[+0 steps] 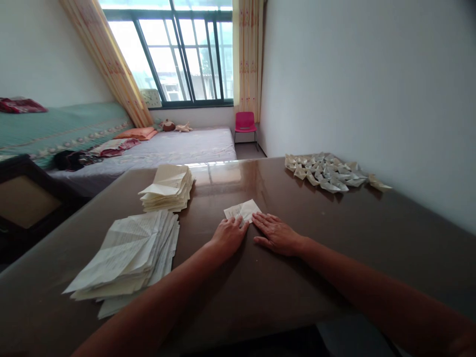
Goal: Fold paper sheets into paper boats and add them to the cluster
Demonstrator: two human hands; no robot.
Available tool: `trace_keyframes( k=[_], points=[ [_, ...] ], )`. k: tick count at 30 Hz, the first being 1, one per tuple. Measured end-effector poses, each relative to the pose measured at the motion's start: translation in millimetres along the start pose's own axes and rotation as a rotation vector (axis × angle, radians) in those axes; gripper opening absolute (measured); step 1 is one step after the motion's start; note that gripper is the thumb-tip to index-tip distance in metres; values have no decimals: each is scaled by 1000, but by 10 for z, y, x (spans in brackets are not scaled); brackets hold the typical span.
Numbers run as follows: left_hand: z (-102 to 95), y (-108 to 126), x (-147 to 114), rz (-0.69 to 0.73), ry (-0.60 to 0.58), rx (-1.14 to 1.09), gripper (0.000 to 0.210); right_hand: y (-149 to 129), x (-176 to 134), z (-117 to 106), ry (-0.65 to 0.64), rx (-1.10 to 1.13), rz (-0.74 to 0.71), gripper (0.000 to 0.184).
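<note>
A small folded sheet of printed paper [243, 209] lies flat on the brown table [320, 277], in front of me. My left hand [229, 233] rests on its near left edge, fingertips on the paper, the thumb side partly hidden. From the right, my right hand [277, 233] lies flat with its fingers stretched out, their tips touching the paper's right corner. Neither hand is wrapped round anything. The paper's near edge is partly covered by the fingers.
To the left stand a pile of large creased sheets [130, 248] and a pile of smaller folded papers [167, 188]. Several folded paper boats [327, 173] sit at the far right by the wall. Beyond the table are a bed [201, 144] and a pink chair [245, 122].
</note>
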State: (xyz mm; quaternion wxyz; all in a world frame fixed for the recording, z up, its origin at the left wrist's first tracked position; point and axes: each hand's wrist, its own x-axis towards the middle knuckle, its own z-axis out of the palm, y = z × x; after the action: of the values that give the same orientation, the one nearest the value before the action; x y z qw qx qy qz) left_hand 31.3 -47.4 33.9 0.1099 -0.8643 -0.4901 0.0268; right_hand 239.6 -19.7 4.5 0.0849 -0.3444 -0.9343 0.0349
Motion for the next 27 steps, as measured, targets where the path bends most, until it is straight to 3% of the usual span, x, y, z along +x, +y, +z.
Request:
trace_keyframes(
  k=[6,13,22,27],
  points=[
    [62,12,20,-87,0,55,34,-37,-2,-95,60,-162,76,54],
    [43,7,147,-18,-2,83,32,-115,446,-101,-14,-231,80,27],
    [118,-203,221,-25,1,81,31,83,706,-101,3,-175,40,34],
    [161,-287,111,-8,58,-44,30,-160,603,30,25,-91,159,43]
  ],
)
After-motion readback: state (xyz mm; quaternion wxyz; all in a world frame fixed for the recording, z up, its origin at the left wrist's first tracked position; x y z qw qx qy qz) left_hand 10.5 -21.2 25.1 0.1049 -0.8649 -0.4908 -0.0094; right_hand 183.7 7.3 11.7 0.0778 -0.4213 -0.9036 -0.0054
